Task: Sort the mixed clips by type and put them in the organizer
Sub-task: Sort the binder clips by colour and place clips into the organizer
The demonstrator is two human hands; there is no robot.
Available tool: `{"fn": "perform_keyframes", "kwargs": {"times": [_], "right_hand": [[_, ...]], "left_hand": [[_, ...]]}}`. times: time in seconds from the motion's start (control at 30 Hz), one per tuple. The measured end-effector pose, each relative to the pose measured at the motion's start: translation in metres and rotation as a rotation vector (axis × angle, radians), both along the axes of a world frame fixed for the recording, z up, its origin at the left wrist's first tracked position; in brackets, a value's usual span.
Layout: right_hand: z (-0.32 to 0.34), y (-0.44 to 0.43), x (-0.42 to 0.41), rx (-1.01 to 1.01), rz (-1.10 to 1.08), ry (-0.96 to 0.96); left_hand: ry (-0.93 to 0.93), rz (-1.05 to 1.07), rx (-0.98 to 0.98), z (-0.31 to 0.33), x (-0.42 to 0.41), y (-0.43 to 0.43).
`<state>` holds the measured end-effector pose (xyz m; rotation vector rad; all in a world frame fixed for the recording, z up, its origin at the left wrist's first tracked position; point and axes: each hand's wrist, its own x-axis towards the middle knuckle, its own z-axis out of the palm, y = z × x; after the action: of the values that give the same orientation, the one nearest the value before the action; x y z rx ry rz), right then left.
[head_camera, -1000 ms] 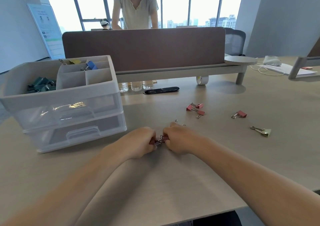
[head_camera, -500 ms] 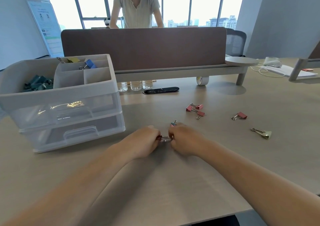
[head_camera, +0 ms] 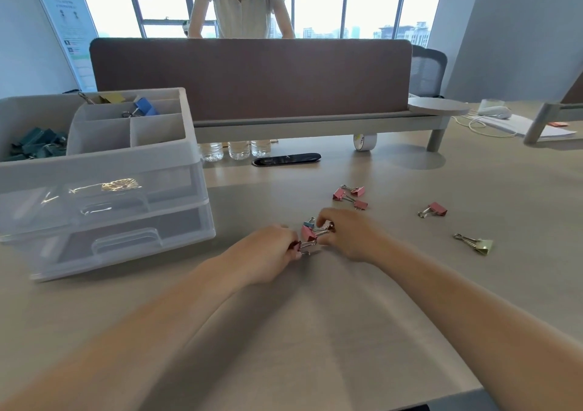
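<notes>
My left hand and my right hand meet at the table's middle, fingers curled around a small bunch of binder clips. A pink clip shows between them, with its wire handles pinched by the right fingers. The left fingers pinch a darker red clip. A blue clip peeks out just behind. The translucent organizer stands at the left, with green clips, a yellow clip and a blue clip in its top compartments.
Three pink clips lie behind my right hand, another pink clip and a pale yellow clip further right. A brown desk divider, water bottles, a tape roll and a person stand at the back.
My hands have drawn slightly apart and the pink clip now shows between them. The view has shifted closer and a little lower.
</notes>
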<state>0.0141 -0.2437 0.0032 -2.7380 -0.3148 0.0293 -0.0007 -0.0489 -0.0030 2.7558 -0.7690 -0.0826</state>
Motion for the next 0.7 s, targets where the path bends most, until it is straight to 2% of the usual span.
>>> {"fn": "perform_keyframes", "kwargs": {"times": [0.27, 0.5, 0.7], "right_hand": [[0.009, 0.008, 0.015, -0.099, 0.149, -0.020], [0.009, 0.013, 0.013, -0.118, 0.143, -0.062], [0.013, 0.012, 0.003, -0.071, 0.108, -0.048]], "left_hand": [[0.007, 0.010, -0.030, 0.001, 0.004, 0.011], [0.066, 0.071, -0.121, 0.003, 0.003, 0.013], [0.081, 0.096, -0.116, 0.008, -0.003, 0.010]]}}
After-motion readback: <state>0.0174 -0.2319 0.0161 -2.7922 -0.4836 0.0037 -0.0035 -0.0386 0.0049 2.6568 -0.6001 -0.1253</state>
